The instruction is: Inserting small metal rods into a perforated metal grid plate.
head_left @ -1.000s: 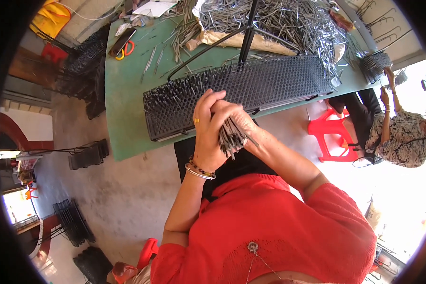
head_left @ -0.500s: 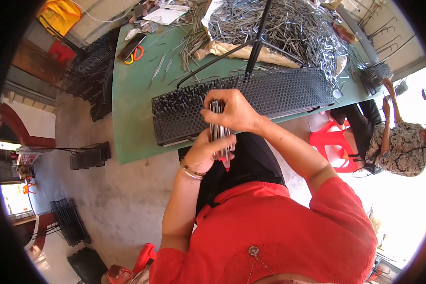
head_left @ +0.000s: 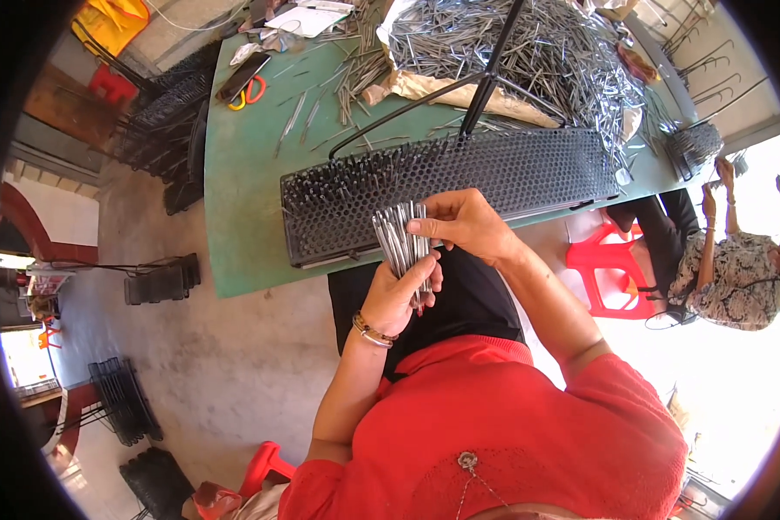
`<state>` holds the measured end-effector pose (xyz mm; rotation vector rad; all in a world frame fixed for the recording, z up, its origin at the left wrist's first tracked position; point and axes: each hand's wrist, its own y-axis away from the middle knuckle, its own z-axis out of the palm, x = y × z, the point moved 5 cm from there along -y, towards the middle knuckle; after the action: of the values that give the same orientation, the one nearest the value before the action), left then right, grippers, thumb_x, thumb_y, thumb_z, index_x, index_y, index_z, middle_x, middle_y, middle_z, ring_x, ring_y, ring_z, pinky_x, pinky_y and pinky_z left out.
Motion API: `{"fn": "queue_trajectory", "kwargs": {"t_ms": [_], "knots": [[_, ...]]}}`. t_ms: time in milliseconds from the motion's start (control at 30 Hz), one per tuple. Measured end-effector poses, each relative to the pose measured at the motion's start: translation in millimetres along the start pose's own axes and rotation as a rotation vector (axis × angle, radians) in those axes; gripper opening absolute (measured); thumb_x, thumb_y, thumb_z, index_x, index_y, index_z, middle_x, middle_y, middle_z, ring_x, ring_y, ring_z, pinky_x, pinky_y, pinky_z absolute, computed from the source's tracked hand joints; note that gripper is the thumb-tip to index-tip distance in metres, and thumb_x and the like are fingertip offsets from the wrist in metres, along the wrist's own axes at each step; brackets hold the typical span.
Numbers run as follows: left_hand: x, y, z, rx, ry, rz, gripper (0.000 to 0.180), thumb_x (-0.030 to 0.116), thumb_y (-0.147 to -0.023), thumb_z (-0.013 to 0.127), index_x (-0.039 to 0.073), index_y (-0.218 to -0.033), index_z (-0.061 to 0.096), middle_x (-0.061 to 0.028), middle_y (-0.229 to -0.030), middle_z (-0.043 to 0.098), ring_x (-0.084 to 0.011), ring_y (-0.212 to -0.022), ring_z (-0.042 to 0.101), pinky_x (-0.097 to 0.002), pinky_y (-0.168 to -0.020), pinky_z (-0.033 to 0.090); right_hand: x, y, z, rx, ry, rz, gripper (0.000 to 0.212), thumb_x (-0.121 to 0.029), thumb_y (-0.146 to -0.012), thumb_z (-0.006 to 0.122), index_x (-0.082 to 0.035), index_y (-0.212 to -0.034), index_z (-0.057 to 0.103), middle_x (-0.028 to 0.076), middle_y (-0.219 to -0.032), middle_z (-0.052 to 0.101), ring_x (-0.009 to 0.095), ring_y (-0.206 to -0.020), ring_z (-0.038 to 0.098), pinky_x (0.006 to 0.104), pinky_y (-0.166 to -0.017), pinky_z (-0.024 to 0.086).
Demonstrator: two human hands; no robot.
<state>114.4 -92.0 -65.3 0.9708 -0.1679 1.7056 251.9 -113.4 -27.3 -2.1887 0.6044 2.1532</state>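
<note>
A bundle of thin silvery metal rods (head_left: 393,236) stands tilted in my left hand (head_left: 392,302), whose fingers and thumb are wrapped round its lower part. My right hand (head_left: 477,229) pinches the upper right side of the same bundle between thumb and fingers. Just beyond both hands lies a long black rack full of round holes (head_left: 529,173) at the table's near edge. Dark rods stick up from the holes in its left part, while the holes on the right look bare. Some right-hand fingertips are hidden behind the rods.
A large heap of loose metal rods (head_left: 529,52) lies on brown paper at the back of the green table (head_left: 243,191). A black tripod (head_left: 485,82) stands behind the rack. Scissors (head_left: 250,92) and a phone (head_left: 243,74) lie left. Another person (head_left: 732,269) is at right, near red stools (head_left: 611,269).
My right hand has moved from over the top of the bundle to its right side, uncovering the rod ends. My left hand has shifted slightly right, and the bundle now fans out more.
</note>
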Motion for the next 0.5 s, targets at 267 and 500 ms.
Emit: {"fn": "queue_trajectory", "kwargs": {"t_ms": [267, 500], "knots": [[-15.1, -2.5, -15.8, 0.143, -0.054, 0.006, 0.026, 0.025, -0.089, 0.062, 0.005, -0.106, 0.060, -0.0067, -0.091, 0.066, -0.0107, -0.074, 0.062, -0.0217, -0.053, 0.049, 12.1, 4.5, -5.3, 0.060, -0.082, 0.036, 0.021, -0.019, -0.083, 0.071, 0.000, -0.091, 0.069, 0.002, -0.072, 0.065, 0.004, -0.062, 0.055, 0.0189, -0.051, 0.043], [-15.9, -3.9, -12.8, 0.218, 0.062, -0.006, 0.026, 0.024, -0.090, 0.061, 0.002, -0.105, 0.060, -0.0100, -0.094, 0.065, -0.0170, -0.080, 0.065, -0.0302, -0.064, 0.057, 6.5, 2.1, -20.9, 0.103, -0.144, -0.046, 0.019, -0.015, -0.085, 0.067, 0.001, -0.095, 0.066, 0.004, -0.080, 0.067, 0.006, -0.070, 0.058, 0.0194, -0.059, 0.046]]}}
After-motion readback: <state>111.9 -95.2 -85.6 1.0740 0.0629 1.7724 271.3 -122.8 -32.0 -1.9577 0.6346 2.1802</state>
